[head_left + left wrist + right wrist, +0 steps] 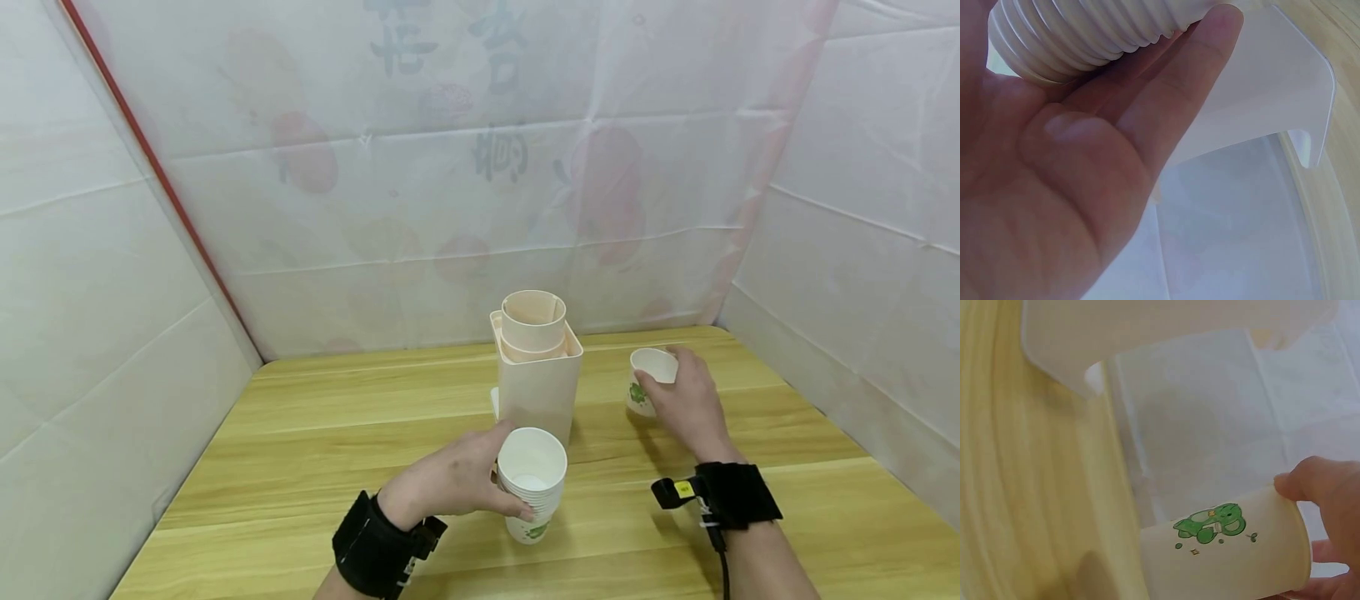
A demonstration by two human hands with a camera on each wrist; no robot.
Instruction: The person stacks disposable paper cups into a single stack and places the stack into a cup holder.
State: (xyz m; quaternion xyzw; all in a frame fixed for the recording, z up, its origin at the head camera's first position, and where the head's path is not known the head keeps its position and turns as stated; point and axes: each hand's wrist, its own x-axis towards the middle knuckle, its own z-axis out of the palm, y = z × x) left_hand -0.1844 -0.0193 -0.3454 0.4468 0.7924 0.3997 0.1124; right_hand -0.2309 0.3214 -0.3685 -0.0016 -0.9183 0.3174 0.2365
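Observation:
My left hand point(457, 475) curls its thumb and fingers round a stack of nested white paper cups point(534, 475), mouths up, in front of the cup dispenser. The stacked rims show as ridges point(1079, 37) in the left wrist view. Off to the right, my right hand point(690, 400) holds a single paper cup point(640, 392) near its rim, thumb on the near side. That cup is upright, its base close to the tabletop, with a green cartoon print point(1213, 525) on its side. The cream dispenser point(536, 396) stands between the hands, with a round tube point(532, 333) rising from its box-shaped body.
The wood-grain table point(337, 433) carries all of these things. White printed sheeting point(450, 192) hangs behind it and along both sides, with a red strip point(157, 167) at the left corner. A black cable point(722, 558) trails from the right wrist strap point(738, 496).

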